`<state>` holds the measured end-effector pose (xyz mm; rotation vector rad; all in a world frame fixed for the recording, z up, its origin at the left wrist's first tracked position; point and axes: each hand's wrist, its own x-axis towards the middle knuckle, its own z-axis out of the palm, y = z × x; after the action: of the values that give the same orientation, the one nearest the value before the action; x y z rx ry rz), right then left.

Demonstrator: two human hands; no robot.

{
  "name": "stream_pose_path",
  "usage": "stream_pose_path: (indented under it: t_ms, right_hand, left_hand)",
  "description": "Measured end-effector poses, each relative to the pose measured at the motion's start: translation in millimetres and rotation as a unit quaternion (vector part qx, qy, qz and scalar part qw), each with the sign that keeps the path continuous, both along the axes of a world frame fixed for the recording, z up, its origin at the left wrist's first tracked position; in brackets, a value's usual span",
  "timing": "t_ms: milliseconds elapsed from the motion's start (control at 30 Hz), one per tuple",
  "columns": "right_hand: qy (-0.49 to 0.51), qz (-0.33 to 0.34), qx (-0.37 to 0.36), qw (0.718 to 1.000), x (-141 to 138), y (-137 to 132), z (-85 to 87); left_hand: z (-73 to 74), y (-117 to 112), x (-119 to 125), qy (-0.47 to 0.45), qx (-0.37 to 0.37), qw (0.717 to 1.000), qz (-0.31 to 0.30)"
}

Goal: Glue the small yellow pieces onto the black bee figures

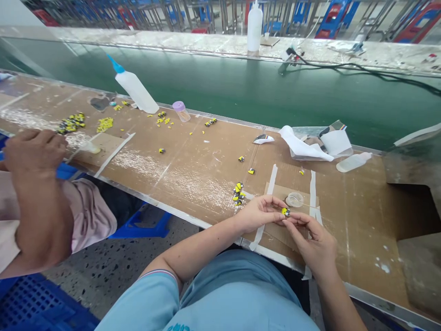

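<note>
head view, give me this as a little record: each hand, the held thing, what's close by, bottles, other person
left hand: left hand, fingers pinching a small yellow-and-black piece
right hand: right hand, fingers meeting at the same piece; its grip is unclear
close by: clear round dish just beyond the hands; cluster of similar pieces beyond the left wrist
bottles: blue-tipped bottle, tilted; white bottle, upright across the green surface
other person: co-worker's hand at far left
</note>
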<state>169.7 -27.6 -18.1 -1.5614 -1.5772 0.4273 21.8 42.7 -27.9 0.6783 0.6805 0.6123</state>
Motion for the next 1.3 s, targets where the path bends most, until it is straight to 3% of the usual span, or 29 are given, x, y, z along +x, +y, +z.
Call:
stream_pose_path:
  t_ms: [133, 267, 400, 667, 833, 1067, 1300]
  right_hand:
    - [-0.111, -0.020, 0.084, 0.990, -5.3, 2.8, 2.4]
    - [-0.156, 0.003, 0.113, 0.981, -7.6, 3.8, 2.3]
    - [-0.152, 0.044, 0.137, 0.978, -6.9, 3.6, 0.5]
    - [-0.141, 0.027, 0.135, 0.980, -6.4, 4.5, -2.3]
    - [-0.160, 0.017, 0.145, 0.976, -5.7, 4.3, -2.4]
    - [-0.196, 0.060, 0.189, 0.960, 0.6, 6.3, -5.8]
    - [-0.160, 0.067, 0.177, 0.969, 5.7, 5.3, -6.4]
  left_hand:
    - [-2.1, 0.7, -0.8, 0.002, -0.006, 1.000, -0.005]
    - [-3.5, 1.0, -1.4, 0.002, 0.004, 1.000, 0.002]
    - [-1.9, 0.8, -0.9, 0.009, 0.012, 1.000, 0.028]
    - [-0.6, 0.8, -0.3, 0.021, 0.009, 0.999, 0.031]
    - [-1.6, 1.0, -0.1, 0.031, 0.021, 0.999, 0.026]
    - [-3.6, 0.8, -1.5, 0.046, 0.038, 0.998, 0.009]
    - [0.1, 1.9, -2.8, 0.026, 0.010, 1.000, -0.008]
